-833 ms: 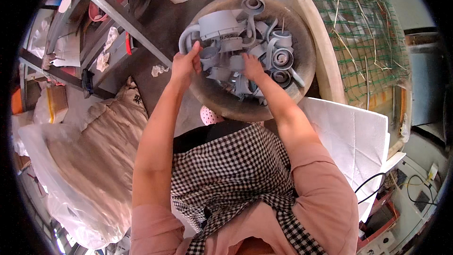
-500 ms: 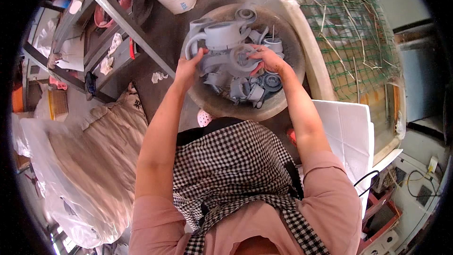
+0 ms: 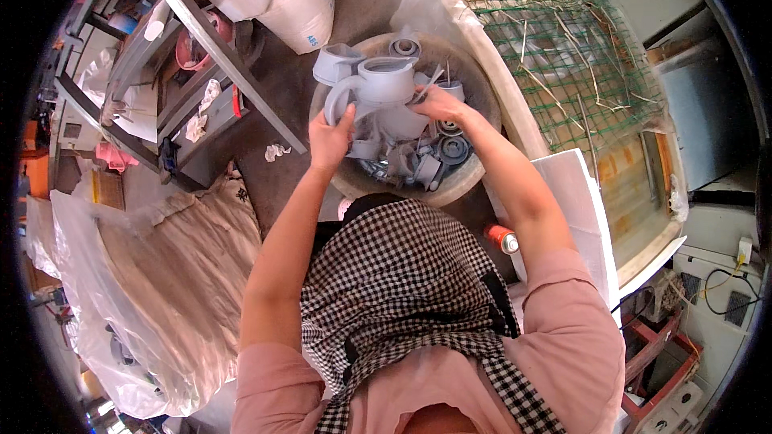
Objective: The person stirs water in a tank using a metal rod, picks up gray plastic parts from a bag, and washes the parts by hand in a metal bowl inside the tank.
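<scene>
A grey plastic jug-like part (image 3: 389,88) with a wide round opening and a loop handle is held upright over a round basin (image 3: 474,169). My left hand (image 3: 332,138) is closed around the lower end of the handle, thumb toward me. At the part's right side, my right hand (image 3: 441,109) has its fingers closed against the edge; the fingertips are partly hidden. Below and around lie several grey plastic pieces, among them a round cap-like piece (image 3: 453,149) and a short tube-like piece (image 3: 426,170). Another wide-mouthed grey piece (image 3: 337,64) rests at the far left of the heap.
White sacks (image 3: 301,8) stand beyond the basin. To the right is a pale frame (image 3: 503,84) with green netting, with white foam sheets (image 3: 575,193) nearer me. A metal rack (image 3: 225,52) rises at left, above a plastic-covered bundle (image 3: 173,265). A red can (image 3: 502,239) stands by my right arm.
The jug-like part has tipped more upright, its opening now facing up. My right hand has shifted slightly from the near side to the part's right edge. The whole view has moved a little.
</scene>
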The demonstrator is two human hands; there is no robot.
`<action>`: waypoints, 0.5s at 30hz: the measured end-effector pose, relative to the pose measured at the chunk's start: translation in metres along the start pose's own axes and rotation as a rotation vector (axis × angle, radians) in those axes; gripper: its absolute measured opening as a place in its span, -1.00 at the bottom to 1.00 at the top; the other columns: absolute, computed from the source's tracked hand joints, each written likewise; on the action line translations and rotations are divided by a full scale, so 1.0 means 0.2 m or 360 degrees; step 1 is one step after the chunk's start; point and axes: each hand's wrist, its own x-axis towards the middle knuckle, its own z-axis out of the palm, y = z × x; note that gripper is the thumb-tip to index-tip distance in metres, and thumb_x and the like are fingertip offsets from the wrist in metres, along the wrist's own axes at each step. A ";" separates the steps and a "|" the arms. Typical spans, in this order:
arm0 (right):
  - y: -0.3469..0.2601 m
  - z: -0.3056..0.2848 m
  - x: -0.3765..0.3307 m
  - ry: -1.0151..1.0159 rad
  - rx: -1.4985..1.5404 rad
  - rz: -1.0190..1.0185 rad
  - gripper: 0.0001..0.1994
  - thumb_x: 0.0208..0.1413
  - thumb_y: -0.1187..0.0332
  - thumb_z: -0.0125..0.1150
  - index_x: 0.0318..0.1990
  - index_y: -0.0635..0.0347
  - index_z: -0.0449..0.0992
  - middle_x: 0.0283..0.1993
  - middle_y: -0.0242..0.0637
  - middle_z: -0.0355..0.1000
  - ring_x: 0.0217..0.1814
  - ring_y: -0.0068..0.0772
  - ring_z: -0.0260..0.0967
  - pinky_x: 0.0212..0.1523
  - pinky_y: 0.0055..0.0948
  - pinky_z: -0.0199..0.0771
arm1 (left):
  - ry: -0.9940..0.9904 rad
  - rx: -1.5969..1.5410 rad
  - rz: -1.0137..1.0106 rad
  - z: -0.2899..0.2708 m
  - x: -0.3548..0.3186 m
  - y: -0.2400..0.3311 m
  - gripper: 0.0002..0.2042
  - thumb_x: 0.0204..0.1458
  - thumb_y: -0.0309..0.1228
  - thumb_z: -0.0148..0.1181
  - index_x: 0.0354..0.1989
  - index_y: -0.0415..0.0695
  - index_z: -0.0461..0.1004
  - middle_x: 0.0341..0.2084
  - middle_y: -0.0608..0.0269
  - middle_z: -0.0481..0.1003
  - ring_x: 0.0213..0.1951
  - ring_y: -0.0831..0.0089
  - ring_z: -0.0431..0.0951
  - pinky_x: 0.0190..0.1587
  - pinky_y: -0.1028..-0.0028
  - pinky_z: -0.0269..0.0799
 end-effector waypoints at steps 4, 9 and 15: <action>0.08 0.05 0.04 0.0237 -0.0589 -0.0072 -0.48 -0.18 0.15 0.22 -0.01 0.15 0.41 -0.23 -0.01 0.47 -0.15 -0.15 0.44 -0.22 -0.27 0.47 | 0.0016 0.0071 -0.0004 0.05 -0.03 -0.04 -0.77 -0.03 -0.31 0.21 -0.45 -0.26 0.46 -0.72 0.37 0.39 -0.66 0.64 0.32 -0.60 0.57 0.23; 0.07 0.06 0.04 0.0320 -0.0852 -0.0024 -0.51 -0.23 0.20 0.19 -0.07 0.21 0.43 -0.19 0.08 0.44 -0.09 0.04 0.38 -0.01 -0.22 0.35 | 0.0006 0.0056 0.0036 0.06 -0.01 -0.09 -0.77 -0.04 -0.32 0.22 -0.44 -0.29 0.47 -0.71 0.36 0.40 -0.64 0.64 0.33 -0.58 0.56 0.23; 0.08 0.04 0.06 0.0476 -0.0932 -0.0122 -0.53 -0.28 0.27 0.21 -0.11 0.28 0.43 -0.17 0.10 0.42 -0.06 0.03 0.36 -0.01 -0.19 0.34 | -0.0008 0.0026 0.0105 0.08 0.02 -0.12 -0.71 -0.04 -0.24 0.24 -0.45 -0.28 0.46 -0.67 0.36 0.40 -0.64 0.61 0.35 -0.58 0.56 0.24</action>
